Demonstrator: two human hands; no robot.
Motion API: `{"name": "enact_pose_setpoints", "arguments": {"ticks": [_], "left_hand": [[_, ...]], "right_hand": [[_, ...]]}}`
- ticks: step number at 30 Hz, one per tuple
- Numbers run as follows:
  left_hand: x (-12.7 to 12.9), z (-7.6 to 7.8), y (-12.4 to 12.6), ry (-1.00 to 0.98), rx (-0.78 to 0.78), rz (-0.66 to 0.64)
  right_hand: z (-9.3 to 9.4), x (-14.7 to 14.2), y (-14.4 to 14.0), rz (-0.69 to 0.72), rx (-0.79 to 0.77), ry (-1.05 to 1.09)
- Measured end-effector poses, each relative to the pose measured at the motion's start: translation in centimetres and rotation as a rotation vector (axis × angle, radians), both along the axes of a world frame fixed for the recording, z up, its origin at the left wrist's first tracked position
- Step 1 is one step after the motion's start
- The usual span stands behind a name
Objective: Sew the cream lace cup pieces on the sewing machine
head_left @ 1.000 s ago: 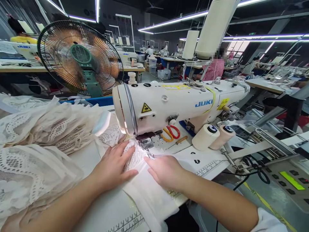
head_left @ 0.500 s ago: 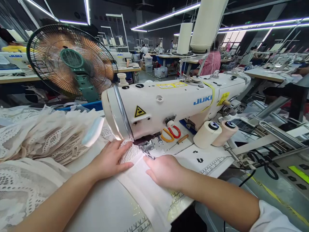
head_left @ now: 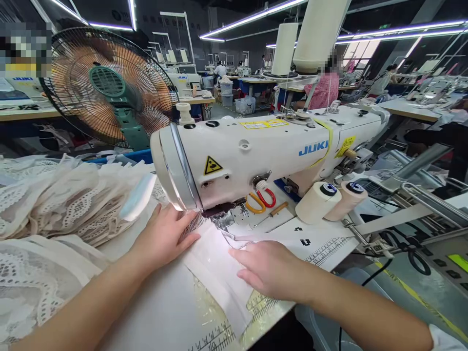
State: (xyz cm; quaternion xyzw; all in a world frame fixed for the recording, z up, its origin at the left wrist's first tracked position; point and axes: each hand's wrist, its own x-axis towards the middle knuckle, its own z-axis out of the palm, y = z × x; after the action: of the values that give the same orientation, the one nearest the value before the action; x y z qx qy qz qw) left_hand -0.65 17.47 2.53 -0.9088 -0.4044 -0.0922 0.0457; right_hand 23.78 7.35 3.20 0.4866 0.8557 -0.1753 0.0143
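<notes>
Left hand (head_left: 164,236): flat, fingers spread, palm down on the lace (head_left: 190,225) just left of the presser foot (head_left: 224,220); fingertips touch the machine (head_left: 256,156) head's lower edge.

Right hand (head_left: 272,270): flat, fingers together and extended, resting on the white strip (head_left: 215,265) to the right of the seam line, near the tabletop (head_left: 161,312) front edge.

Strip: runs from under the foot toward the person, over the printed ruler (head_left: 263,304), its near end hanging off the edge.

Handling, as judged: both palms stay light and level, left steadying lace, right keeping the strip's edge straight to the foot; fingertips kept clear of the needle; feed even, no pulling.

Lace pile (head_left: 66,209): heaped left, well apart from the foot.

Scissors (head_left: 260,200), two cones (head_left: 329,201): behind and right of the foot, on the bed.

Fan (head_left: 106,85): behind the pile.

Obscured: needle and stitch line hidden under the head and glare; how lace and strip overlap at the foot cannot be told; right forearm cut off by the frame; ruler figures too small to read; a person (head_left: 325,90) beyond the machine partly blocked by large cones.
</notes>
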Motion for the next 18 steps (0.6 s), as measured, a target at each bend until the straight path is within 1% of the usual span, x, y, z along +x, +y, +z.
{"name": "enact_pose_setpoints", "arguments": {"ticks": [2, 4, 7, 9, 11, 13, 18], "left_hand": [[0.8, -0.1, -2.1, -0.019, 0.035, -0.023], [1.8, -0.5, -4.7, -0.081, 0.038, -0.085], [3.4, -1.6, -8.3, -0.126, -0.019, -0.226], [4.2, -2.2, -9.9, -0.109, -0.051, -0.27], [4.5, -2.6, -10.8, -0.065, -0.076, -0.283], [4.6, -2.7, -11.1, -0.018, -0.093, -0.293], [4.3, -2.0, -11.1, 0.069, -0.095, -0.273]], "right_hand": [[0.2, 1.3, -0.9, 0.089, -0.006, -0.001], [0.3, 2.4, -1.7, 0.155, 0.004, 0.008], [-0.1, 3.3, -2.5, 0.196, 0.033, 0.022], [-0.5, 3.4, -2.8, 0.2, 0.048, 0.013], [-0.7, 3.3, -2.9, 0.201, 0.057, 0.005], [-0.8, 3.1, -2.9, 0.2, 0.067, 0.0], [-0.4, 2.7, -2.7, 0.204, 0.092, -0.011]]}}
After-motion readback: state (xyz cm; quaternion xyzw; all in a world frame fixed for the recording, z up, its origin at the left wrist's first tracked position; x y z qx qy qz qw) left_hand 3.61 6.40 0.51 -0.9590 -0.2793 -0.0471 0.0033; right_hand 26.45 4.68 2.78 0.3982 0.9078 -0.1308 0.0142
